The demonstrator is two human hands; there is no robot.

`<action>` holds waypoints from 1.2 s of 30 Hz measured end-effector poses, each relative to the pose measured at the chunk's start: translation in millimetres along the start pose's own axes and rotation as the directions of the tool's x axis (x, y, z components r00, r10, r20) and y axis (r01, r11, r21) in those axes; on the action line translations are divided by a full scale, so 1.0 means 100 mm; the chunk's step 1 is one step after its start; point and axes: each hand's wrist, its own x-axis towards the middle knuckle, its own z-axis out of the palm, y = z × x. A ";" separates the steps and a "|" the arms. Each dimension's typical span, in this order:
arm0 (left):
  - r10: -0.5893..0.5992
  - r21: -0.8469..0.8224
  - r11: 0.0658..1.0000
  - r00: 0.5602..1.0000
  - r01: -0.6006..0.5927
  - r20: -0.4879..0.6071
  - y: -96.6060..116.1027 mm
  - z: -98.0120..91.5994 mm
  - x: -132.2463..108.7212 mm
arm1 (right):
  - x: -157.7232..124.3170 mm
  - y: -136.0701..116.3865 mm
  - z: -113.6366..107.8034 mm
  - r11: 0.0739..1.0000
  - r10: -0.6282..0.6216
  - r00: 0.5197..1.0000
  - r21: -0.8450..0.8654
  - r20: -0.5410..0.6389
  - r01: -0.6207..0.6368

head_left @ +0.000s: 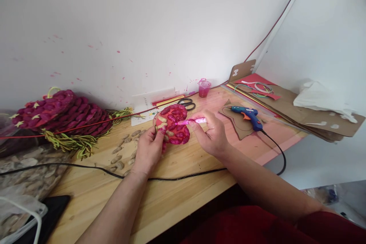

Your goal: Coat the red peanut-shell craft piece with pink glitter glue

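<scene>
My left hand (151,145) grips the lower left edge of a red cutout covered in peanut shells (177,124). Wet magenta paint coats the shells on its right side; several at the left are still bare tan. Pinched in my right hand (210,131) is a pink-stained paintbrush (197,121), its tip touching the painted shells. Behind the cutout stands a small clear cup of magenta paint (204,88). Loose peanut shells (116,159) lie on the wooden table (171,198) to the left of my left hand.
A blue glue gun (247,113) rests on cut cardboard (238,124) at right, its black cord crossing the table front. Scissors (187,103) lie near the wall. Finished magenta pieces with yellow-green tassels (65,114) are stacked at left, near a bag of shells (31,171). Cardboard sheets (303,112) fill the right corner.
</scene>
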 end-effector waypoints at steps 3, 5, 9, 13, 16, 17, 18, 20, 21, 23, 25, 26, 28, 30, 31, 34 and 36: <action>-0.018 -0.019 1.000 1.000 0.018 -0.002 0.00 0.01 0.00 | 0.00 0.01 0.00 0.999 -0.016 1.000 -0.034 -0.018 0.016; -0.019 -0.019 1.000 1.000 0.019 -0.001 0.00 0.01 0.01 | 0.00 0.01 0.01 0.999 -0.021 1.000 -0.045 -0.020 0.020; -0.007 0.001 1.000 1.000 0.007 0.004 -0.01 0.00 0.01 | 0.00 0.01 0.01 1.000 -0.005 1.000 -0.017 -0.004 0.005; 0.005 0.014 1.000 1.000 -0.005 0.004 -0.02 0.00 0.01 | 0.00 0.00 0.01 1.000 -0.004 1.000 0.005 -0.018 0.004; 0.017 0.057 0.998 1.000 -0.017 0.000 -0.01 0.00 0.01 | 0.00 0.00 0.00 1.000 -0.017 0.999 0.010 -0.041 0.017; 0.020 0.073 0.997 1.000 -0.020 0.001 0.00 0.00 0.00 | 0.00 0.00 0.00 1.000 -0.019 0.999 0.017 -0.035 0.020; 0.024 0.088 0.996 1.000 -0.024 -0.001 0.00 0.00 0.00 | 0.00 0.00 0.00 1.000 -0.020 1.000 0.023 -0.022 0.021; 0.041 0.108 0.993 0.999 -0.040 -0.013 0.01 0.00 0.00 | 0.00 0.00 0.00 0.999 -0.024 1.000 0.024 0.013 0.024; 0.054 0.116 0.992 0.998 -0.052 -0.020 0.00 -0.01 0.00 | 0.00 -0.01 0.00 1.000 -0.028 0.999 0.013 0.024 0.028; 0.081 0.142 0.987 0.996 -0.076 -0.028 0.00 -0.02 0.01 | 0.00 -0.01 0.00 0.999 -0.036 0.999 -0.011 0.021 0.036; 0.100 0.189 0.978 0.995 -0.094 -0.024 -0.01 -0.03 0.01 | 0.01 -0.01 0.00 0.999 -0.041 0.999 -0.012 0.003 0.041; 0.107 0.219 0.971 0.994 -0.100 -0.020 -0.02 -0.03 0.01 | 0.01 -0.01 0.00 0.999 -0.041 0.999 -0.004 0.003 0.041; 0.115 0.279 0.954 0.993 -0.107 -0.012 -0.03 -0.04 0.02 | 0.01 -0.01 0.00 0.999 -0.039 0.999 0.008 0.022 0.039; 0.123 0.321 0.940 0.992 -0.116 0.000 -0.03 -0.04 0.02 | 0.01 -0.01 0.00 0.999 -0.039 0.999 -0.005 0.033 0.039; 0.124 0.333 0.935 0.992 -0.119 0.006 -0.03 -0.04 0.02 | 0.01 -0.01 0.00 0.999 -0.039 0.999 -0.014 0.030 0.040; 0.128 0.335 0.934 0.992 -0.126 0.014 -0.03 -0.04 0.01 | 0.01 -0.01 0.00 0.999 -0.041 0.999 -0.018 0.014 0.042; 0.131 0.338 0.932 0.991 -0.127 0.010 -0.02 -0.04 0.01 | 0.01 -0.01 -0.01 0.999 -0.038 0.999 -0.005 0.031 0.038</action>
